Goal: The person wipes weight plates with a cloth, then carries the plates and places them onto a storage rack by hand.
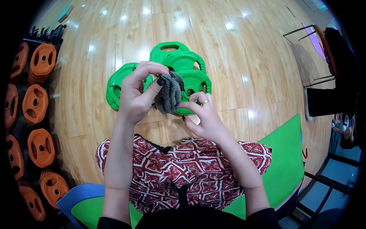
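A folded grey fuzzy cloth (169,93) hangs bunched in front of me. My left hand (137,93) pinches its upper edge between thumb and fingers. My right hand (204,116), with a ring on one finger, is at the cloth's lower right side. Its index fingertip touches or nearly touches the cloth, and the thumb is apart from that finger. Beyond and below the hands, several green weight plates lie on the floor, including a left plate (113,86) and a rear plate (156,51). The hands and cloth hide part of them.
Orange weight plates (35,104) fill a rack at the left. I sit in patterned trousers (152,173) on or beside a green mat (280,160). A blue mat edge (82,192) shows at lower left. On the right are a chair (324,47) and another person's shoe (345,122).
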### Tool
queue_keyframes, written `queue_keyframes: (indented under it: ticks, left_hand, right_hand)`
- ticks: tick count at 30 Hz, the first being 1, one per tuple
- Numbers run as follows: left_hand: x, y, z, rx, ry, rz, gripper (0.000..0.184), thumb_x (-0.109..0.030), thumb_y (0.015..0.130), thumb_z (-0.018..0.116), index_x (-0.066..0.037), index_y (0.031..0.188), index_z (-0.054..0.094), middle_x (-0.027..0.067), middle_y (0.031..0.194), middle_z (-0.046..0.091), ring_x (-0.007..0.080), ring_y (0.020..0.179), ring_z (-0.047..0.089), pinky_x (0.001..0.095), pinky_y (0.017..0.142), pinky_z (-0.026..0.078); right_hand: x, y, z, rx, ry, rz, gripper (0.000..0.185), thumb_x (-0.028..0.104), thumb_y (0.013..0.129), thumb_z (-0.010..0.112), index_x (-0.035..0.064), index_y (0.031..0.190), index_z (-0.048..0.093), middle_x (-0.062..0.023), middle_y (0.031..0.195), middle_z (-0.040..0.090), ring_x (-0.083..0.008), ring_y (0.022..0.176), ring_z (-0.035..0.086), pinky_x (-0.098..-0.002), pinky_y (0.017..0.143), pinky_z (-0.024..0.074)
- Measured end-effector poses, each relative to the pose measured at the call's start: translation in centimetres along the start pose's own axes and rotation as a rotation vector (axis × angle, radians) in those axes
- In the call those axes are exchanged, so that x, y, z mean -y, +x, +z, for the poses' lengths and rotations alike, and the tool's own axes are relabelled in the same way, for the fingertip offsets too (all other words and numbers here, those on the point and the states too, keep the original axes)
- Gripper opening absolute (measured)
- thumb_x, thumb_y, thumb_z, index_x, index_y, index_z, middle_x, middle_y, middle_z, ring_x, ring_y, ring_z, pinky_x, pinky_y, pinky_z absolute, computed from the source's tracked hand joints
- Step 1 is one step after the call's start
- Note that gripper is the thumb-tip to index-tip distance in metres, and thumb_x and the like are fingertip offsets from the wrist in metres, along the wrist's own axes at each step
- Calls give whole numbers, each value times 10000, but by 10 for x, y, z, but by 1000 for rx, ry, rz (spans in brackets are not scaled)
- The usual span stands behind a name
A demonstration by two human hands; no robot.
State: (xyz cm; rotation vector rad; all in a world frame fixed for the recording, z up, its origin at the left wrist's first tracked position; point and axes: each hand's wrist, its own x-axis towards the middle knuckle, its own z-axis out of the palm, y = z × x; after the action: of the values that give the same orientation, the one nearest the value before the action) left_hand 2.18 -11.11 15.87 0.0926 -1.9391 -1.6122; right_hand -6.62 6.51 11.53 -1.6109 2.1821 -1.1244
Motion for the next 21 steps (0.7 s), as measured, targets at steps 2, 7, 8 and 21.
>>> queue_keyframes:
  ticks: [2, 7, 8, 21]
  left_hand:
    - [1, 0, -1, -1, 1, -15, 163, 69, 712, 498, -1, 846, 559, 72, 870, 552, 174, 840, 490, 273, 779, 378]
    - [2, -1, 0, 69, 30, -1, 175, 88, 687, 499, 5, 828, 562, 86, 854, 567, 184, 847, 503, 276, 778, 379]
    - [2, -1, -1, 70, 29, 4, 175, 88, 687, 499, 5, 828, 562, 86, 854, 567, 184, 847, 503, 276, 778, 379]
    - [4, -2, -1, 31, 71, -19, 162, 71, 716, 511, 10, 856, 568, 78, 867, 568, 159, 833, 512, 258, 764, 392]
  right_hand:
    - [2, 2, 4, -6, -17, 19, 318, 98, 631, 591, 132, 946, 569, -88, 886, 434, -274, 884, 408, -382, 793, 357]
    - [-12, -3, 17, -103, -52, 157, 291, 88, 669, 596, 98, 956, 550, -110, 888, 456, -282, 870, 413, -371, 776, 371]
    - [-13, -3, 18, -152, -48, 185, 235, 92, 695, 598, 91, 925, 555, -113, 885, 467, -285, 860, 415, -361, 764, 376]
    - [-14, -6, 27, -39, -117, 196, 177, 148, 665, 652, 88, 819, 592, -88, 871, 468, -277, 864, 416, -368, 770, 357]
